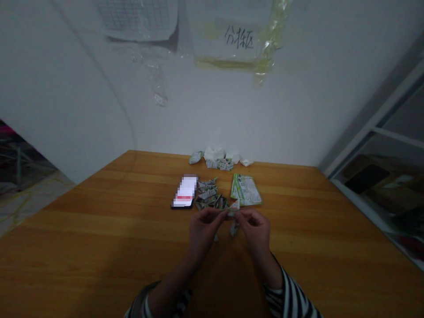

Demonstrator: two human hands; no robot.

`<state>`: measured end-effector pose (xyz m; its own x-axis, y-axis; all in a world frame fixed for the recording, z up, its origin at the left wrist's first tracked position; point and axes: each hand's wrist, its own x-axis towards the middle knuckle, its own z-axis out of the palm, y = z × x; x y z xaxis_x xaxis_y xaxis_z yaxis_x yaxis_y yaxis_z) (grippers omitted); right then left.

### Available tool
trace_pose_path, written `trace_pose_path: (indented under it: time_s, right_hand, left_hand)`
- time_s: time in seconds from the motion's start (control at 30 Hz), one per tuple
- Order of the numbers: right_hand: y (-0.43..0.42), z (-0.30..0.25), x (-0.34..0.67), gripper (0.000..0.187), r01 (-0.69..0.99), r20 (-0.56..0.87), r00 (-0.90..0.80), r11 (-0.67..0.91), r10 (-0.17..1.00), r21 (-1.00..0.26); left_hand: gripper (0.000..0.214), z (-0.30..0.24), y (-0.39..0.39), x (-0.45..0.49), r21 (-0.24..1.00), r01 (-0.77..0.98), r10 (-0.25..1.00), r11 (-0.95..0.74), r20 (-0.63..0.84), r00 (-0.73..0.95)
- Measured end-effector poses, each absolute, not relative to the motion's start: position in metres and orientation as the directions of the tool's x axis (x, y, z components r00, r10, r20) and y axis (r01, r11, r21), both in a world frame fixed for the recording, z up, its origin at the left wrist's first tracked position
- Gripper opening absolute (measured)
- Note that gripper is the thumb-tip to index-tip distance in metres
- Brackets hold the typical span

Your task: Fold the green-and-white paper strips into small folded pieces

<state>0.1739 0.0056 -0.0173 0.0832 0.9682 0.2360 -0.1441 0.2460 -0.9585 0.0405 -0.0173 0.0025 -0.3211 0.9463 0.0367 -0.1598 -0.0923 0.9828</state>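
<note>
We pinch a small folded paper piece [233, 216], white with green print, between our left hand [204, 229] and right hand [255, 230]. Similar pieces [209, 195] lie heaped on the table [99, 229] beyond.

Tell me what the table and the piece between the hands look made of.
Table: wood or wood-look laminate, orange-brown with grain streaks, slight sheen. Piece, pinched by left hand and right hand: thin printed paper, folded; too dim to tell glossy from matt.
</note>
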Motion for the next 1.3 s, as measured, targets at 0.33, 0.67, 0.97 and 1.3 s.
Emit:
trace_pose_path:
  time_s: [0.33,0.67,0.97,1.3]
  right_hand:
    - [0.014,-0.028,0.173,0.029,-0.328,-0.054,0.009,-0.048,0.999,-0.943]
    - [0.016,-0.022,0.181,0.012,-0.030,0.216,-0.112,0.214,0.970,-0.976]
    - [0.017,-0.016,0.189,0.028,-0.176,0.002,-0.285,-0.050,0.958,-0.983]
    - [0.017,-0.014,0.191,0.017,-0.140,0.089,-0.284,0.051,0.955,-0.989]
  left_hand:
    - [0.012,-0.011,-0.006,0.030,0.992,-0.012,0.972,-0.123,0.118,-0.204]
    - [0.018,-0.005,-0.007,0.023,0.961,0.204,0.948,-0.186,0.230,-0.219]
    - [0.029,-0.001,-0.004,0.022,0.986,-0.157,0.995,0.049,-0.062,-0.075]
    - [0.040,0.007,-0.007,0.016,0.947,-0.271,0.983,0.172,-0.148,0.107]
